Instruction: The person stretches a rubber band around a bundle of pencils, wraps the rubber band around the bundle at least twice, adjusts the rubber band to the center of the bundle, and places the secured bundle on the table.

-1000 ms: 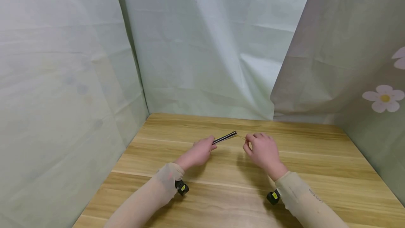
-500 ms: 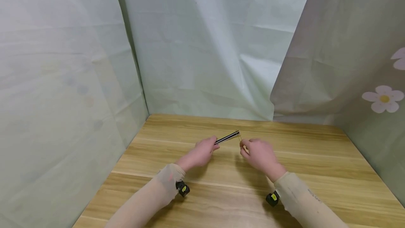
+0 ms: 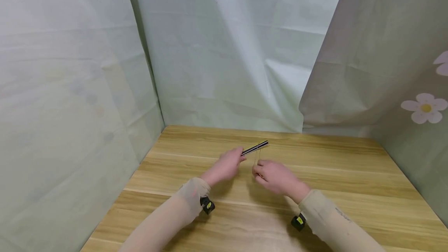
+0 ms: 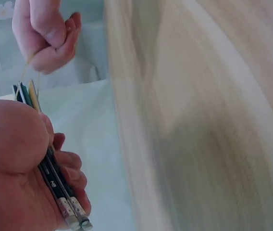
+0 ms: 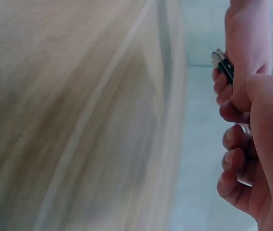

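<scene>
My left hand [image 3: 227,164] grips a small bundle of dark pencils [image 3: 254,148], which slants up to the right above the table. In the left wrist view the pencils [image 4: 55,180] run along the palm, with an "HB" mark and pale, patterned ends at the bottom. A thin yellowish rubber band [image 4: 25,70] loops over the bundle near its far end. Below that end, my right hand [image 3: 278,176] pinches the band with curled fingers and draws it down, so two strands stretch between. The right wrist view shows pale pencil ends [image 5: 217,57] beyond my fingers.
A wood-grain table [image 3: 224,221] lies under both hands. Pale cloth sheets [image 3: 231,57] hang at the back and left, and a greyer one with white flowers [image 3: 424,108] hangs at the right. Small black cameras [image 3: 207,205] sit on both wrists.
My right hand has moved left and down toward the left hand, carrying the band from the pencils' tip to farther back along them. The left hand has shifted slightly right and up.
</scene>
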Demonstrator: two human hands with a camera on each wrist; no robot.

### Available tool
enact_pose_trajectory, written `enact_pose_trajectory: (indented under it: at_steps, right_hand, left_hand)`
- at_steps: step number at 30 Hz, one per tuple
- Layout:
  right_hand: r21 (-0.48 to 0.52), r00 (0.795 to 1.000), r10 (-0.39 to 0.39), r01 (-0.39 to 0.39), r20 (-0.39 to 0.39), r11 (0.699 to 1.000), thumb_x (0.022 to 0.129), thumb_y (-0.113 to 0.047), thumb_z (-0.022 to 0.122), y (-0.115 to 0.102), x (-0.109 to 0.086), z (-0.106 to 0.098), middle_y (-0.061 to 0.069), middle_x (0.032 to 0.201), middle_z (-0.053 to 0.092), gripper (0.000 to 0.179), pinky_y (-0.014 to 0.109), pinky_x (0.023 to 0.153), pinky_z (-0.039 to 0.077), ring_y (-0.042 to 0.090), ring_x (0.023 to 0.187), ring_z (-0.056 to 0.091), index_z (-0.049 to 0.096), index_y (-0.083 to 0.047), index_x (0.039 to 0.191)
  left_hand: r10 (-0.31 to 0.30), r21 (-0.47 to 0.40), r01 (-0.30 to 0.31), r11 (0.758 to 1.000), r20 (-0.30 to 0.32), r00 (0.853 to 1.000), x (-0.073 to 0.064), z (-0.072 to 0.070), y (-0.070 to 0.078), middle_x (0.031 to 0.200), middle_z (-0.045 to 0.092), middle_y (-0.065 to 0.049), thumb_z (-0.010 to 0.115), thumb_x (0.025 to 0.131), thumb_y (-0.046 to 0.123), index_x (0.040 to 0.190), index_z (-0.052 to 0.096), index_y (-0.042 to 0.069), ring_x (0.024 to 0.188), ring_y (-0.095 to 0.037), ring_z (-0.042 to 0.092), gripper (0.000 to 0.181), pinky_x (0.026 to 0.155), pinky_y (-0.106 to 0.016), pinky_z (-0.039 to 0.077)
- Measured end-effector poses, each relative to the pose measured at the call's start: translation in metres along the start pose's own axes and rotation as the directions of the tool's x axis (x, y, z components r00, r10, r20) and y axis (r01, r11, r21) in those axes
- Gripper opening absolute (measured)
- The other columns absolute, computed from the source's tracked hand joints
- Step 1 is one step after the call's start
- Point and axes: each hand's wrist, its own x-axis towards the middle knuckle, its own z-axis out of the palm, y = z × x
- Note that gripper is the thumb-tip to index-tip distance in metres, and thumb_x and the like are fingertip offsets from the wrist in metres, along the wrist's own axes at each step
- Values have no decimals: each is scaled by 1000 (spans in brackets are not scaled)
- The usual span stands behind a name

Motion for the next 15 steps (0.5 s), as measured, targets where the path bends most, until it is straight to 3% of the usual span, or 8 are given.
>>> enact_pose_trajectory:
  at_steps: [3, 6, 8, 11, 15]
  right_hand:
    - [-33, 998, 33, -34, -47, 999, 102, -17, 63, -1, -1, 0, -6, 90, 51, 11, 34, 69, 50, 12, 78, 51, 64, -20, 92]
    - [-67, 985, 68, -79, -161, 995, 102, -17, 64, 1, 0, 0, 1, 104, 56, 14, 38, 78, 50, 19, 89, 53, 64, -21, 89]
    - [-81, 970, 45, -66, -240, 995, 101, -17, 64, 2, 0, -1, 6, 114, 58, 15, 44, 86, 50, 26, 99, 55, 65, -21, 87]
    - [-76, 953, -74, 54, -293, 996, 102, -18, 64, 2, 2, -3, 3, 116, 62, 13, 48, 94, 48, 28, 111, 58, 66, -21, 89]
    - [32, 922, -227, 249, -313, 968, 104, -15, 62, -2, 3, -5, -9, 97, 62, 12, 41, 92, 49, 18, 103, 62, 63, -22, 94]
  left_hand:
    - [-48, 3, 48, 999, -6, 999, 1, -1, -3, 83, 55, -3, 55, 113, 19, 106, 55, 8, 76, -23, 59, 14, 66, -43, 49]
    - [-84, 4, 84, 996, -1, 996, 1, -2, -6, 87, 60, -6, 55, 113, 20, 110, 57, 6, 84, -28, 66, 15, 72, -47, 54]
    - [-103, 3, 103, 995, 4, 995, 0, -3, -8, 88, 62, -7, 54, 114, 20, 111, 57, 5, 86, -31, 67, 15, 74, -50, 55]
    - [-117, 8, 117, 993, 7, 993, -1, -4, -10, 85, 60, -6, 53, 114, 20, 107, 55, 7, 83, -30, 66, 15, 73, -50, 54]
    - [-121, 52, 121, 991, -2, 993, -2, -5, -11, 83, 60, -6, 54, 114, 21, 101, 53, 9, 80, -29, 65, 17, 71, -50, 53]
